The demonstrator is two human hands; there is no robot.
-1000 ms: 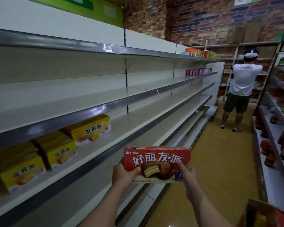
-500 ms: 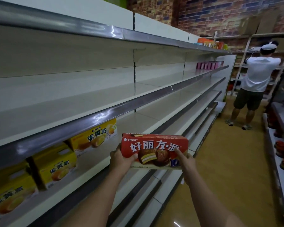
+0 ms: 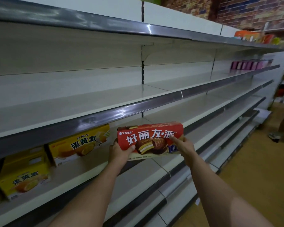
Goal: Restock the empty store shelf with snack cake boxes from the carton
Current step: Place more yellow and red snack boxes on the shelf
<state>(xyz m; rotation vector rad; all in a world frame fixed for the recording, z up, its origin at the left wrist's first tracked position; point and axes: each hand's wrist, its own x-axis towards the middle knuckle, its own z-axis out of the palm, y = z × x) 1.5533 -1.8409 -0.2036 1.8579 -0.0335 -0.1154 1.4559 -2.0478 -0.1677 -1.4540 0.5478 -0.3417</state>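
Both hands gripped the red snack cake box (image 3: pixel 150 140) at its ends, left hand (image 3: pixel 120 151) and right hand (image 3: pixel 184 145), keeping it level at the shelf (image 3: pixel 88 171) edge, just beside the yellow boxes (image 3: pixel 79 143), probably to continue that row.

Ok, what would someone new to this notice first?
The red box, held in both hands, left hand and right hand, at centre in front of the shelf. Yellow boxes stand on that shelf at the left. The shelves above them are long, white and mostly bare.
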